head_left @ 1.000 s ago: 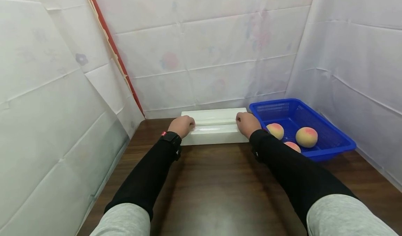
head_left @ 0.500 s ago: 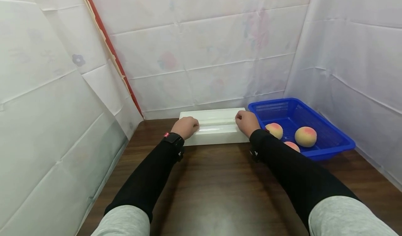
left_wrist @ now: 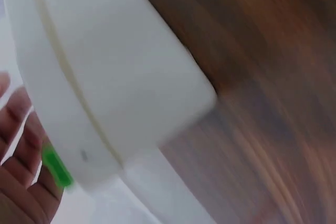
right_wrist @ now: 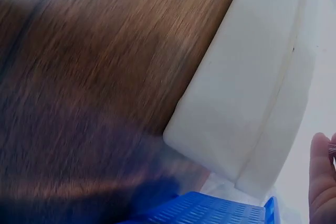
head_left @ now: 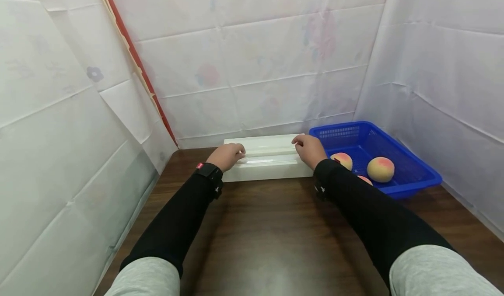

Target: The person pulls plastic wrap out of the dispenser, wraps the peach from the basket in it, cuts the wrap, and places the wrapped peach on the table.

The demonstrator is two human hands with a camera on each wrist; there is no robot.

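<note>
A long white plastic box [head_left: 267, 171], which looks like a cling film dispenser, stands at the back of the table. My left hand [head_left: 226, 157] is over its left end, thumb and fingers loosely bent. At the right end is my right hand [head_left: 310, 150], with a small gap between thumb and forefinger. Neither hand visibly holds anything; clear film could not be made out. In the left wrist view a green tab [left_wrist: 56, 166] shows at the box's edge, beside the fingers. The right wrist view catches only part of the right hand [right_wrist: 321, 187] beyond the box.
Close to the box's right end stands a blue plastic basket [head_left: 425, 178]. Several peaches, such as this peach [head_left: 380, 169], lie in it, one partly behind my right sleeve. White sheeting [head_left: 252, 68] walls the brown wooden table [head_left: 267, 235] at the back and sides.
Both hands were curled tighter over the box and have loosened. The left hand moved inward, then back left; the right fingers lifted slightly. The box and basket stayed put; the view shifted a little.
</note>
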